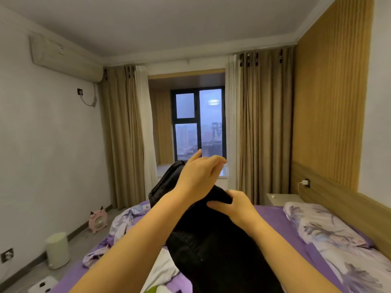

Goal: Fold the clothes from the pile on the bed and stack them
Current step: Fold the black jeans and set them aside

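Observation:
A black pair of jeans (211,250) hangs in the air over the purple bed (285,229), held up in front of me. My right hand (234,208) grips a fold of the dark denim near its top, fingers curled round the cloth. My left hand (198,174) is raised just above, at the waistband end of the jeans (167,182); its fingers are bent and its thumb sticks up, and whether it holds cloth is hidden behind the hand. A white garment (163,269) and floral fabric (124,225) lie crumpled on the bed below.
A floral pillow (321,225) lies on the right by the wooden headboard (338,197). A white nightstand (281,198) stands at the far corner. On the floor at left are a pink fan (98,220), a white bin (58,250) and a power strip (43,284).

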The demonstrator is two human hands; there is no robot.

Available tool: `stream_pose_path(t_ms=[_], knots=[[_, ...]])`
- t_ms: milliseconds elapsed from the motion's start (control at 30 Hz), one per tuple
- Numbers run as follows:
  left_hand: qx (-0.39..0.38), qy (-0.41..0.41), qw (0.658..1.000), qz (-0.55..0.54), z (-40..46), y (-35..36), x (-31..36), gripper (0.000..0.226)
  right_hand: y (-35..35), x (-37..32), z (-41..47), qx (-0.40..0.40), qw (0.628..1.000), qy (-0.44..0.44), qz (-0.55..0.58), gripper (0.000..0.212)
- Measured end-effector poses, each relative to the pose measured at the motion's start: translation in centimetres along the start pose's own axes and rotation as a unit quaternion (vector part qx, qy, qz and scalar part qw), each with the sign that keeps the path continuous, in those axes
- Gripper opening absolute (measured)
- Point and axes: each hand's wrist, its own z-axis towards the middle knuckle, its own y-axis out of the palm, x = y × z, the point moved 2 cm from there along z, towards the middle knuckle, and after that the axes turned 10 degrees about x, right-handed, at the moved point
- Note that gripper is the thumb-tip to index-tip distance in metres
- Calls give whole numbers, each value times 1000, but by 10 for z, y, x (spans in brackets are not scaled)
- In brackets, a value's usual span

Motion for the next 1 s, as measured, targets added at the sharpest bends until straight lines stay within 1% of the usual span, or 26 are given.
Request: stream_pose_path(t_ms=[67,100,133,167,233,367,433,500,567,633,667,700,767,800,833,900,933,1000], knots=[[-100,-20,992,71,-7,18,-5,49,2,4,-4,-11,1000,15,22,15],[-130,-14,986,105,-13,27,-9,61,1,6,-6,-12,999,17,28,17],[-146,-10,981,127,-19,34,-12,68,0,8,-8,-14,999,17,24,19],[-154,-11,978,140,-25,40,-14,71,-1,11,-11,-19,999,17,19,22],[-163,-13,972,169,-34,50,-15,70,-5,19,-17,-36,999,23,22,28],[-169,-4,963,209,-42,61,-11,68,-16,55,-40,-73,996,47,30,41],[-153,-6,965,213,-43,59,-16,69,-25,84,-56,-71,995,67,5,36],[-141,6,966,218,-45,56,-21,70,-33,113,-69,-60,994,96,-4,26],[-134,28,964,227,-49,54,-26,71,-37,135,-79,-36,993,112,3,22],[-130,40,962,237,-52,52,-30,72,-39,149,-84,18,993,119,-13,23],[-128,40,961,241,-52,51,-30,73,-37,152,-86,38,990,137,-16,21],[-127,39,961,244,-52,51,-31,73,-33,155,-89,41,985,166,-13,21],[-127,41,959,250,-52,49,-30,73,-22,160,-93,11,976,217,-33,32],[-128,45,957,255,-53,49,-30,73,-16,161,-94,-2,973,227,-42,36],[-129,51,955,261,-53,48,-29,73,-10,161,-94,-7,973,229,-35,37],[-128,57,952,271,-54,45,-30,75,-1,156,-93,4,969,245,32,36],[-124,57,952,274,-55,42,-31,77,2,154,-91,13,961,266,76,37],[-116,59,952,278,-59,36,-34,82,5,151,-86,26,929,333,157,39]])
